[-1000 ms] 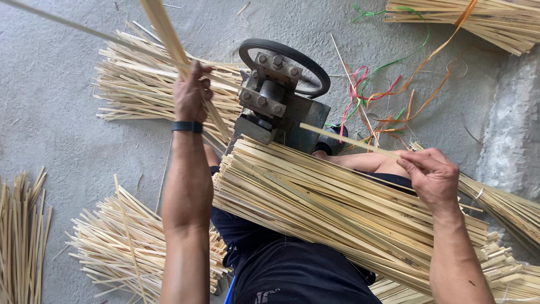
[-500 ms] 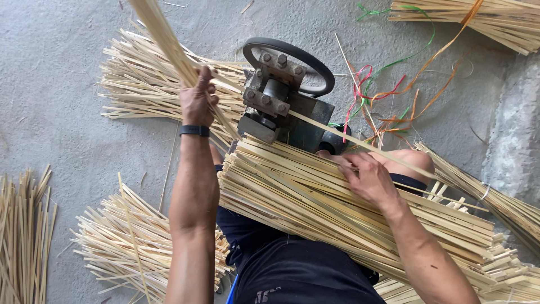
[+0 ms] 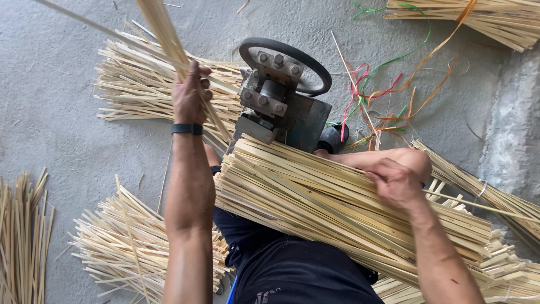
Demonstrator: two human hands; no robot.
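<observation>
Left hand is raised and closed around a bamboo strip that slants down toward the small metal machine with the black wheel; the strip's lower end runs to the machine's near side. Compared with a second ago this hand and strip have barely shifted.

Right hand is what changed: a second ago it sat out at the far right end of the big bundle of bamboo slats lying across the lap; half a second ago it had slid inward; now it lies on top of the bundle near the knee, fingers curled down into the slats. Whether it has already pinched out a single slat I cannot tell (fingertips are buried among the strips).

Loose piles of cut strips lie on the concrete floor around the machine.
</observation>
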